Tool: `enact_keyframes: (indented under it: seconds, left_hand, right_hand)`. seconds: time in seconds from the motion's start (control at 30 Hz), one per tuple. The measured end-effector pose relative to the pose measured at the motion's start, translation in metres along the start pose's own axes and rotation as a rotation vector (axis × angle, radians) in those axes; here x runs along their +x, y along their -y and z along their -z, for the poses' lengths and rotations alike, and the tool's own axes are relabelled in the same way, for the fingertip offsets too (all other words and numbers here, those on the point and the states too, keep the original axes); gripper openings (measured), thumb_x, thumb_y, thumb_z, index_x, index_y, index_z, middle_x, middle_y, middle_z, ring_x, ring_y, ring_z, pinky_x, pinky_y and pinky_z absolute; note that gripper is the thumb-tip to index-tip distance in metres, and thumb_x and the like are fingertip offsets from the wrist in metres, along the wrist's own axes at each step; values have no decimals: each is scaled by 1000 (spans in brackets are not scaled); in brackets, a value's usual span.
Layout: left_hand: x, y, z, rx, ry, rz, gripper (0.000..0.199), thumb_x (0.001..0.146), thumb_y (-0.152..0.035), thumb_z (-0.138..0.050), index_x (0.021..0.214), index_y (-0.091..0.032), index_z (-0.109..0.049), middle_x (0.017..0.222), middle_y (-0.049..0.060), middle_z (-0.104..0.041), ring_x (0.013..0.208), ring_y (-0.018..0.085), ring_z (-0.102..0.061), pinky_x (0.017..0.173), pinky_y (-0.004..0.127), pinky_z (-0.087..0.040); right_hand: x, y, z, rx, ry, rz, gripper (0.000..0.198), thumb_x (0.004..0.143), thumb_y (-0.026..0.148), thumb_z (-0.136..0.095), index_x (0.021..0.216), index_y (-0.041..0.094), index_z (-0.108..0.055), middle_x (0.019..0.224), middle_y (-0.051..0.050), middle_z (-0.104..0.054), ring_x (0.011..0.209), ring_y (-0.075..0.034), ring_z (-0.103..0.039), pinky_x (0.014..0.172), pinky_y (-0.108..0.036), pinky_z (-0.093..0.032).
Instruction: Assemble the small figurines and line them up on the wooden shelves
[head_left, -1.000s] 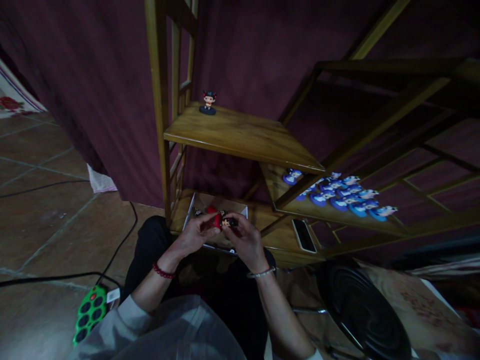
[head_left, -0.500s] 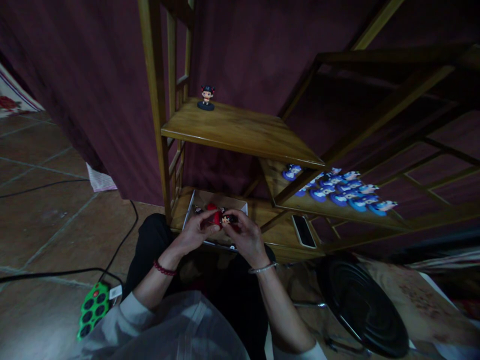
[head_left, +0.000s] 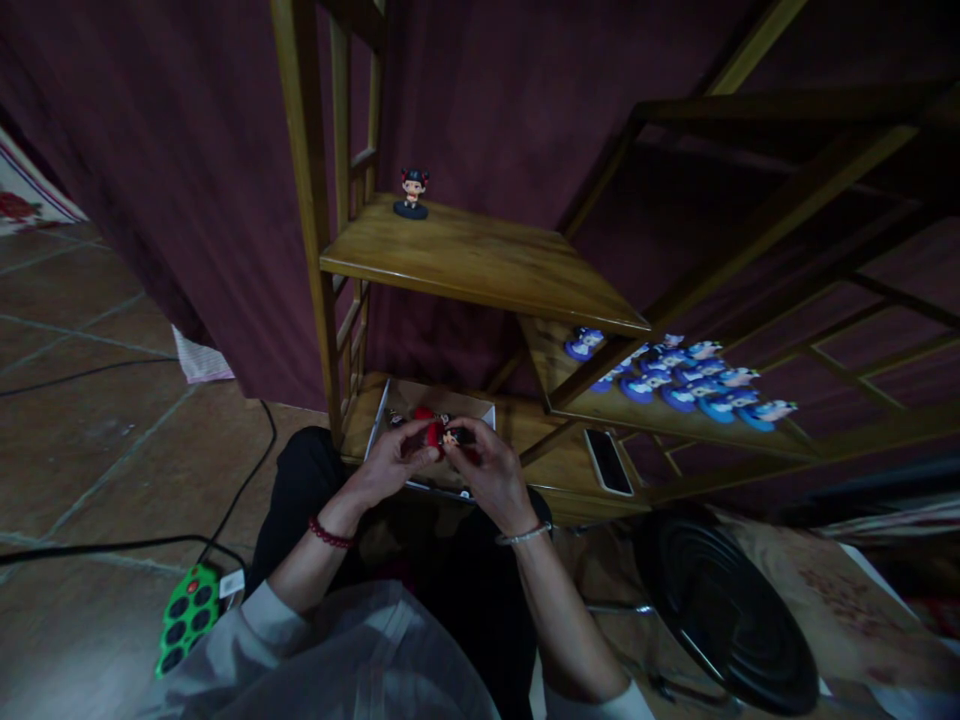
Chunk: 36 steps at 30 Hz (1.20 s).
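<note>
Both my hands hold a small figurine [head_left: 450,438] with a dark head and a red part, just above an open white box [head_left: 480,413]. My left hand [head_left: 391,462] pinches the red side of it. From the other side, the fingers of my right hand [head_left: 491,468] close round the head end. Inside the box lie more red and black figurines [head_left: 424,413], partly covered by my hands. On the wooden shelf [head_left: 480,255] above, a single figurine [head_left: 412,192] with dark hair stands upright on a round black base.
Several blue-and-white figurines [head_left: 675,375] crowd the shelf at right. A phone [head_left: 608,462] lies on the lower board beside the box. A black round stool [head_left: 727,610] stands at right, and a green power strip [head_left: 189,618] with cables lies on the tiled floor at left.
The figurine between my fingers has turned or shifted very slightly. My hands stay in nearly the same place over the box.
</note>
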<state>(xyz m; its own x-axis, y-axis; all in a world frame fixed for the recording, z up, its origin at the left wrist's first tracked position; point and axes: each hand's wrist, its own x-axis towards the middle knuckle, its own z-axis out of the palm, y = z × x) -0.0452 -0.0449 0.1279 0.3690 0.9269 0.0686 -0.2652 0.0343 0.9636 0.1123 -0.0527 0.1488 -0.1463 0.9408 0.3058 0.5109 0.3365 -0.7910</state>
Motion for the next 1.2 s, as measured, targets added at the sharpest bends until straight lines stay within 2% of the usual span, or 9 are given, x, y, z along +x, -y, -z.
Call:
enact_keyframes:
  seconds: [0.13, 0.37, 0.6, 1.2]
  left_hand:
    - [0, -6, -3, -20, 20, -6, 51, 70, -34, -66, 115, -13, -54, 112, 10, -60, 103, 22, -55, 91, 35, -41]
    - [0, -6, -5, -34, -17, -2, 46, 70, -35, -65, 110, -13, -56, 107, 9, -62, 97, 20, -56, 88, 32, -41]
    - [1, -2, -7, -99, -22, -22, 46, 70, -33, -66, 111, -15, -55, 113, 10, -59, 104, 22, -53, 90, 33, -41]
    - [-2, 1, -6, -84, -28, -7, 51, 70, -35, -66, 114, -15, -54, 111, 10, -61, 100, 21, -56, 90, 34, -42]
  right_hand:
    - [1, 2, 1, 22, -6, 13, 22, 79, 29, -53, 100, 22, -57, 94, -2, -63, 82, -15, -62, 70, -25, -52]
    - [1, 2, 2, 45, 6, 14, 27, 79, 28, -53, 106, 23, -56, 101, -4, -63, 87, -16, -62, 74, -27, -53]
    - [1, 1, 6, 87, 19, 48, 33, 80, 27, -54, 113, 25, -54, 108, -4, -61, 90, -16, -62, 77, -27, -53]
    - [2, -1, 5, 112, 58, -15, 33, 79, 29, -54, 112, 24, -55, 107, -4, -61, 88, -16, -62, 78, -29, -53]
